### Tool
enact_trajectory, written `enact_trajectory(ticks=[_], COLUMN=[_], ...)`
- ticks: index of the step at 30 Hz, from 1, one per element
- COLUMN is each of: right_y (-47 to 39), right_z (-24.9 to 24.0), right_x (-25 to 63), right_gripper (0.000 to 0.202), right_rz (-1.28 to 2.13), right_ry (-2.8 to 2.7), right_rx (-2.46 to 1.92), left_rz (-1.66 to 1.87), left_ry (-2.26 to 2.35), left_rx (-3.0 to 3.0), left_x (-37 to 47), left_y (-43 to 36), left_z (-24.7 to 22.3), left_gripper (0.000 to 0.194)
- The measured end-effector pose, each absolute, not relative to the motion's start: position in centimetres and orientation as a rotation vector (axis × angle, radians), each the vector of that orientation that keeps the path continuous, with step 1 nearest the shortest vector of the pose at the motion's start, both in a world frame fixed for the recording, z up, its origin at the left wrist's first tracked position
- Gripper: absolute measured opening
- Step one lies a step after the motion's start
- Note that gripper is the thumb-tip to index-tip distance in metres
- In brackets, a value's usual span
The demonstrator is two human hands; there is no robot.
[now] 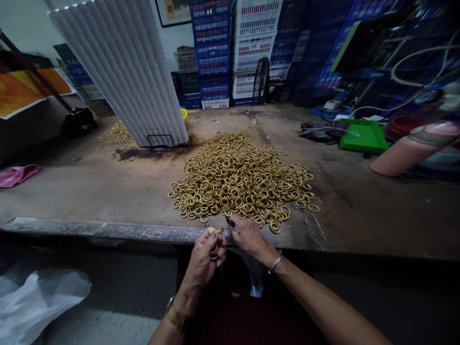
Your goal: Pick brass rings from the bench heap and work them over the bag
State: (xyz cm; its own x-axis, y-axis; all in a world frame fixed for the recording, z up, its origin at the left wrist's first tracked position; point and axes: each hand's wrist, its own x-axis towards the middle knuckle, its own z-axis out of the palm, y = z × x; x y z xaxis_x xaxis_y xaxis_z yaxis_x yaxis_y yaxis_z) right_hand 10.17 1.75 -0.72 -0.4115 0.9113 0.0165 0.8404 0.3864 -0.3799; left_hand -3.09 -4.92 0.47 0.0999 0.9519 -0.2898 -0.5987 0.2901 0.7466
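Observation:
My left hand (201,261) is closed round several brass-coloured rings (214,253) just off the table's front edge, with one ring pinched upright between thumb and finger. Close beside it on the right, my right hand (250,238) is closed on a small dark tool (230,222) whose blackish end points left; most of it is hidden in the fingers, so its kind is unclear. The two hands are apart by a small gap. Directly beyond them a wide heap of loose rings (240,175) spreads over the wooden table (89,191).
A tall corrugated white panel (122,72) stands behind the heap, with more rings (117,133) at its left. On the right are a green tray (364,135) and a pink cylinder (402,152). A pink cloth (17,176) lies at far left; a white plastic bag (46,297) is below.

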Motion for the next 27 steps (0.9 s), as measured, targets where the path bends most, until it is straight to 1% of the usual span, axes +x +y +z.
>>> enact_trajectory(ticks=[4,9,12,14,16,19,23,27], right_y=[2.6,3.1,3.3,3.4,3.4,3.4,3.1,2.5], right_z=[-0.5,-0.6,-0.8,-0.9,-0.9,-0.5,0.6,0.9], right_x=[9.1,8.0,8.0,8.5,9.2,10.5,11.9,12.5], right_gripper=[0.018,0.017,0.017,0.017,0.016,0.012,0.016,0.012], right_rz=[0.294,0.223,0.225,0.254,0.327,0.549,0.966,1.274], right_ry=[-2.397,-2.461,-2.463,-2.457,-2.422,-2.282,-2.053,-1.854], right_rx=[-1.700,-1.804,-1.817,-1.776,-1.711,-1.587,-1.348,-1.214], left_rz=[1.279,1.308,1.278,1.268,1.274,1.293,1.301,1.263], left_ry=[0.838,0.778,0.722,0.700,0.698,0.760,0.912,1.071], left_rx=[0.481,0.426,0.338,0.276,0.217,0.205,0.398,0.638], left_x=[-3.5,-3.7,-4.0,-4.2,-4.2,-3.8,-2.6,-1.5], left_y=[-4.6,-4.5,-4.4,-4.2,-3.9,-3.4,-2.8,-2.5], left_z=[0.0,-0.7,-0.9,-0.9,-0.9,-0.9,-0.7,-0.9], left_gripper=[0.022,0.014,0.020,0.019,0.016,0.019,0.023,0.034])
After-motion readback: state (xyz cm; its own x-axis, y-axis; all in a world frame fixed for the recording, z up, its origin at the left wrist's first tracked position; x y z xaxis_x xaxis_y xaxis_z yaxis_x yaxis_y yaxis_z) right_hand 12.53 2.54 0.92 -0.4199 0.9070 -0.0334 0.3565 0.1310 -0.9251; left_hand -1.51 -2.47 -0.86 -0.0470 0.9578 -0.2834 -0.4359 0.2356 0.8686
